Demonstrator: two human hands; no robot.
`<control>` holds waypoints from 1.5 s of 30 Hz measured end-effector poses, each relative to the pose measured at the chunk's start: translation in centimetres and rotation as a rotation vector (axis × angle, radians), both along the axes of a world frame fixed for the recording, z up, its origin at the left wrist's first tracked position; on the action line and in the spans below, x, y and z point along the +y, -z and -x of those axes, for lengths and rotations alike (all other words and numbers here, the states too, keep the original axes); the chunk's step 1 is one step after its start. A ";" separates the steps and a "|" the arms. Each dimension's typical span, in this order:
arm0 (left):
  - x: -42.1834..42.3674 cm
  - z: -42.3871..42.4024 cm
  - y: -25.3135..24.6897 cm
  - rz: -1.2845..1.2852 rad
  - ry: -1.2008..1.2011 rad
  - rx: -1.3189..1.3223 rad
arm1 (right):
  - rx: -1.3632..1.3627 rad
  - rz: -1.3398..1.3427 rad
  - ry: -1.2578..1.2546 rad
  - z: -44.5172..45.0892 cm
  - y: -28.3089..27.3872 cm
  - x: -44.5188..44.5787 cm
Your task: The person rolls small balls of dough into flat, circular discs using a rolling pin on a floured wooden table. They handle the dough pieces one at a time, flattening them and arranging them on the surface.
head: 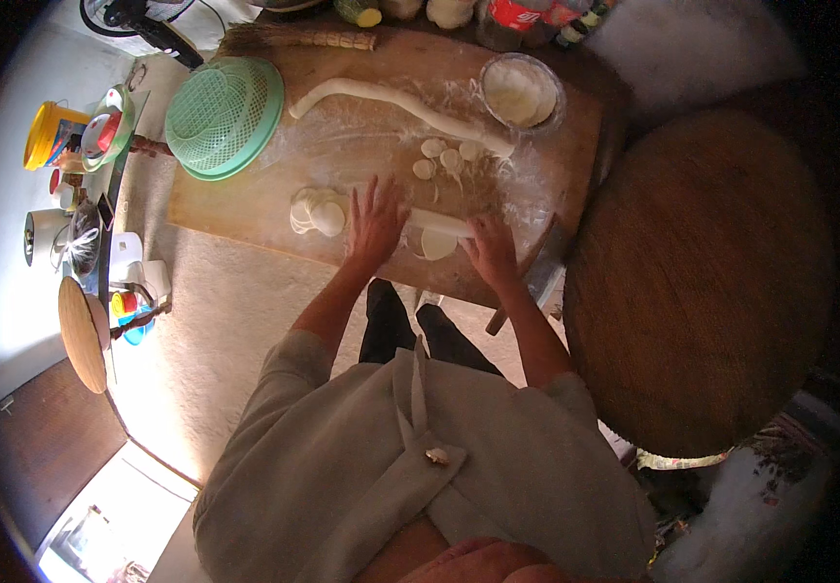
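A pale rolling pin [439, 222] lies crosswise on the floured wooden board, over the far part of a flat round of dough [439, 245]. My right hand [490, 244] is closed round the pin's right end. My left hand [380, 222] rests with fingers spread over its left end; how firmly it holds cannot be seen. Just left of that hand sits a pile of rolled dough wrappers [318, 211]. Several small dough pieces [451, 160] lie beyond the pin. Farther off, a long dough rope [398, 96] curves across the board, its right end near a bowl of flour [520, 91].
A green plastic colander [224, 118] lies upside down at the board's left. A straw brush [303, 38], bottles and a cut squash [358, 13] line the far edge. A large round wooden lid or board [700, 284] stands close on the right.
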State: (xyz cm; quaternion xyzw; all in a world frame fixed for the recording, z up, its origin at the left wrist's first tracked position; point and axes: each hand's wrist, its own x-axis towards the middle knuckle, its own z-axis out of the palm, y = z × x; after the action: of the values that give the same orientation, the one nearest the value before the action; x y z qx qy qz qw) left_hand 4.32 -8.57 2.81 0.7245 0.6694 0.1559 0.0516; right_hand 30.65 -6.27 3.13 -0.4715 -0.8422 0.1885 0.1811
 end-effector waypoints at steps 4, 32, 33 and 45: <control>2.7 -1.3 -2.4 -0.134 -0.181 -0.265 | 0.148 0.027 0.067 -1.1 0.6 -0.1; -2.5 11.8 0.6 -0.022 -0.245 -0.429 | 0.215 -0.160 0.904 0.8 0.0 -2.8; -2.2 12.3 0.1 -0.006 -0.272 -0.443 | 0.227 -0.228 0.875 1.3 -0.7 -3.1; 1.4 19.9 4.7 0.200 -0.276 -0.336 | 0.570 0.126 0.555 24.9 3.4 -5.9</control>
State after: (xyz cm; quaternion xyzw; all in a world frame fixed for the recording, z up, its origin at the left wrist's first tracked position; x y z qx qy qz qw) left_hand -15.57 -7.21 -1.89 0.5811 0.7563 0.2127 0.2122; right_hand 5.79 -12.18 -0.31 -0.6200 -0.5858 0.3071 0.4220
